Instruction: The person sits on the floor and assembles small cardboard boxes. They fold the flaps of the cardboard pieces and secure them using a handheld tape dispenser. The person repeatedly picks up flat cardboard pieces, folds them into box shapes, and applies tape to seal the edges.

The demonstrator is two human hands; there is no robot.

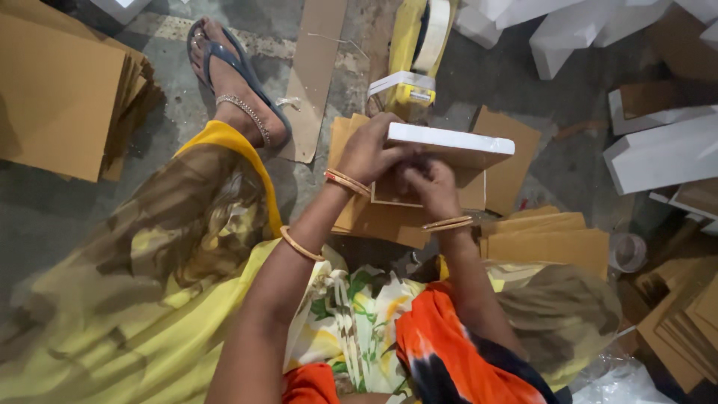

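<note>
A white foam block (451, 139) with a brown cardboard sheet (407, 191) under it is held just above the floor (45, 217) by both hands. The left hand (368, 152) is closed around the block's left end, fingers curled under its edge. The right hand (431, 187) is closed on the cardboard below the block, its fingertips hidden against the left hand. Loose cardboard sheets (516, 161) lie beneath the hands, and a flat stack of cardboard (550, 239) rests just right of the right wrist. A large stack of cardboard (63, 90) sits well apart at the far left. A sandalled foot (235, 82) is stretched out beside it. White foam pieces (658, 150) are scattered at the right, and a yellow tape dispenser (415, 52) lies beyond the block.
</note>
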